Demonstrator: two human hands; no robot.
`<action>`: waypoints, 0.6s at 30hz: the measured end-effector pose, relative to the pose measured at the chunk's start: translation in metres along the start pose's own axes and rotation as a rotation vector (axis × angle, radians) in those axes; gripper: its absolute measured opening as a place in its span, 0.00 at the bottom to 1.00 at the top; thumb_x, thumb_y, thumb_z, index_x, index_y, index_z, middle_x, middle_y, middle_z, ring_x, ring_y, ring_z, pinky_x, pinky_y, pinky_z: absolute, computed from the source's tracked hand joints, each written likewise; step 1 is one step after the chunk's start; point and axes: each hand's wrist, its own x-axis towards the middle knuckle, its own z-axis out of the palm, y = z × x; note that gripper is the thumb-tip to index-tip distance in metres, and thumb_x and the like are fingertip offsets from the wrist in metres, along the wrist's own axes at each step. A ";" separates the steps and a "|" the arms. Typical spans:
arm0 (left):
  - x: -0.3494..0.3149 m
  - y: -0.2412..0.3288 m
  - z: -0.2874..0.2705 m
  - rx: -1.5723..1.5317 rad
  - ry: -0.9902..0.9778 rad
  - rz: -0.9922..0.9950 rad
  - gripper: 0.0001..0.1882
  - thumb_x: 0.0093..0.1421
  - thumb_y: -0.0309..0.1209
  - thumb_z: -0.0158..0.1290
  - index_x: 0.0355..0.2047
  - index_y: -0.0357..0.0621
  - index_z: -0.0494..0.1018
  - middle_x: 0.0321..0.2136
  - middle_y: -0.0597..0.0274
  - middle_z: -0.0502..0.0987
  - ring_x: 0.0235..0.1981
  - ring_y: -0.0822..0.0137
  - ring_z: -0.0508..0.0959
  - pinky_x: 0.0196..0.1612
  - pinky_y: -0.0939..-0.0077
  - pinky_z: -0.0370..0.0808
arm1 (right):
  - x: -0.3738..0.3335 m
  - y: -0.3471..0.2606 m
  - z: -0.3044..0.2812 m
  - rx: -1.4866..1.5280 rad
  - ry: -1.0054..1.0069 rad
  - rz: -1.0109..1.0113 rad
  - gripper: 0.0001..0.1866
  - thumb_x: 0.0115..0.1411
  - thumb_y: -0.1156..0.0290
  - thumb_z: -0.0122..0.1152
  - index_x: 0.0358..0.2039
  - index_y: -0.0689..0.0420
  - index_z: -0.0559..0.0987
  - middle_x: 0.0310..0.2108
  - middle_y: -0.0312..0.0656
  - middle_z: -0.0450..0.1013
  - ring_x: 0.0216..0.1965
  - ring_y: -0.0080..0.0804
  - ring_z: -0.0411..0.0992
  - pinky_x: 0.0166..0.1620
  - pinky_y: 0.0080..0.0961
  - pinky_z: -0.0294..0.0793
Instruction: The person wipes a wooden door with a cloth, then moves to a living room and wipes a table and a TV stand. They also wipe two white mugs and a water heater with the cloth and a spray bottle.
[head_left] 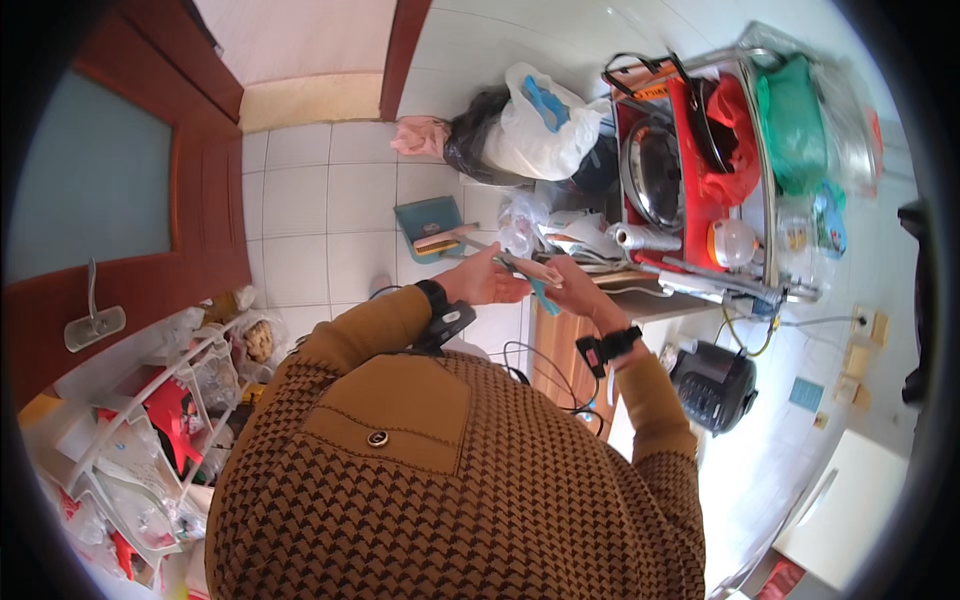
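Observation:
My left hand [488, 277] and my right hand [575, 292] are close together in front of my chest. Between them is a thin, flat, pale pinkish strip [540, 268], with a narrow teal strip [546, 300] slanting down beside it. The fingers of my right hand close round the right end of the pale strip. On the left, my thumb lies against its other end and my fingers reach out below it. What kind of thing it is, I cannot make out. Both wrists wear dark bands.
A teal dustpan [410, 222] lies on the tiled floor beyond my hands. White and black bags [540, 135] stand by the wall. At right are a loaded metal rack [770, 170] and a black cooker [714, 388]. A white shelf [120, 430] with bags and a brown door [205, 200] are at left.

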 end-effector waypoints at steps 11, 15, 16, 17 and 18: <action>0.005 -0.004 -0.025 0.413 0.173 -0.003 0.29 0.70 0.49 0.50 0.58 0.36 0.67 0.55 0.45 0.73 0.55 0.50 0.76 0.58 0.56 0.75 | -0.046 0.074 0.080 -0.181 0.396 -0.168 0.07 0.59 0.71 0.58 0.37 0.56 0.78 0.37 0.51 0.76 0.40 0.56 0.75 0.44 0.48 0.75; -0.049 0.024 -0.084 0.275 0.270 0.217 0.22 0.71 0.42 0.48 0.55 0.37 0.71 0.52 0.49 0.76 0.52 0.53 0.78 0.56 0.60 0.76 | -0.093 0.122 0.063 -0.003 0.262 0.167 0.09 0.59 0.69 0.62 0.37 0.59 0.77 0.36 0.53 0.76 0.43 0.57 0.74 0.46 0.46 0.73; -0.066 0.028 -0.103 0.302 0.348 0.279 0.20 0.71 0.41 0.47 0.53 0.37 0.71 0.50 0.50 0.77 0.51 0.53 0.78 0.57 0.61 0.76 | -0.106 0.125 0.069 0.010 0.535 0.040 0.07 0.59 0.70 0.60 0.36 0.57 0.78 0.33 0.51 0.75 0.40 0.56 0.73 0.41 0.46 0.72; -0.084 0.029 -0.123 0.245 0.406 0.325 0.19 0.71 0.40 0.46 0.52 0.37 0.71 0.48 0.51 0.78 0.50 0.54 0.79 0.57 0.62 0.76 | -0.120 0.134 0.064 0.081 0.406 0.145 0.05 0.58 0.70 0.59 0.35 0.56 0.78 0.31 0.48 0.75 0.37 0.53 0.74 0.40 0.45 0.72; -0.102 0.029 -0.142 0.175 0.407 0.361 0.19 0.71 0.39 0.45 0.51 0.36 0.71 0.48 0.51 0.78 0.49 0.53 0.79 0.56 0.61 0.76 | -0.130 0.140 0.063 -0.006 0.436 0.156 0.05 0.58 0.70 0.60 0.33 0.55 0.79 0.29 0.47 0.75 0.35 0.52 0.73 0.39 0.44 0.72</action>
